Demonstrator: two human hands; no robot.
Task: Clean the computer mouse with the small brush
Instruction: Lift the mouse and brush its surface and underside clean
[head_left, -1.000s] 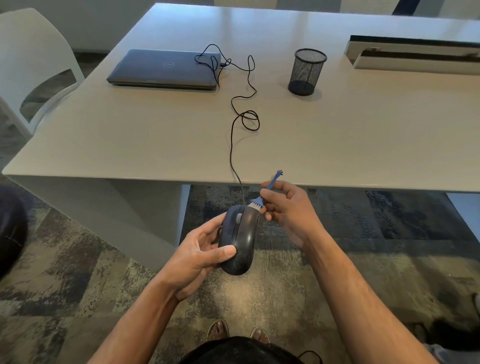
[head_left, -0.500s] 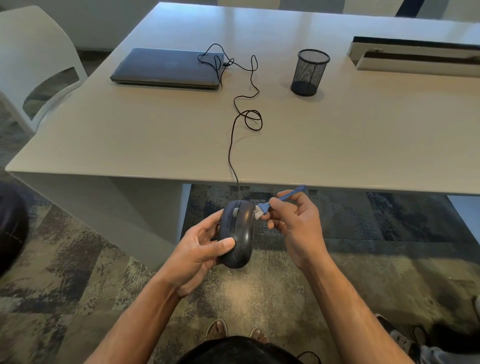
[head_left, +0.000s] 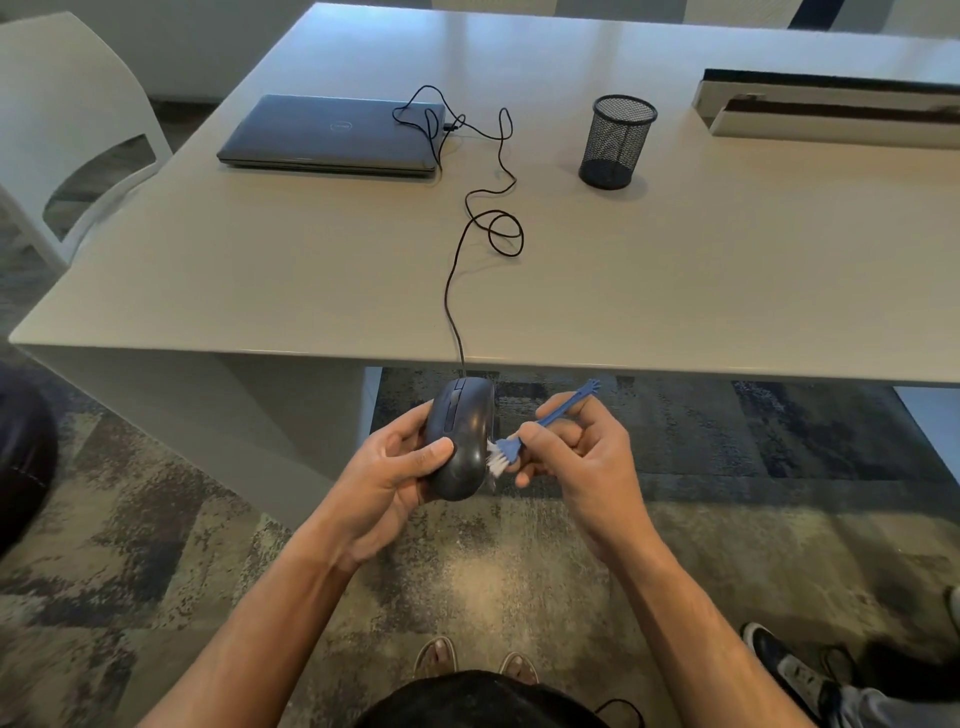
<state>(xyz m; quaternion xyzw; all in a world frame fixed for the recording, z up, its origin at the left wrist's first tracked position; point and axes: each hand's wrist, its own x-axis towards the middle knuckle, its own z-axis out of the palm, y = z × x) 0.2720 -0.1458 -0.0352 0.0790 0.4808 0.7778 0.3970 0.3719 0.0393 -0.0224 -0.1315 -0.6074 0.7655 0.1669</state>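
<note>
I hold a black wired computer mouse (head_left: 464, 441) in front of the table's near edge, above the carpet. My left hand (head_left: 387, 475) grips it from the left, thumb across its top. My right hand (head_left: 582, 457) pinches a small blue brush (head_left: 545, 423) with white bristles. The bristles touch the mouse's right side, near its rear half. The brush handle points up and to the right. The mouse's black cable (head_left: 470, 228) runs up over the table edge in loops to the laptop.
A closed grey laptop (head_left: 332, 135) lies at the table's (head_left: 727, 270) far left. A black mesh pen cup (head_left: 615, 140) stands behind the middle. A long white box (head_left: 831, 111) sits far right. A white chair (head_left: 67, 130) is left; another person's shoes (head_left: 789, 670) are lower right.
The brush has moved from the mouse's front right corner down along its right side toward the rear. My left hand has tilted the mouse slightly and kept hold.
</note>
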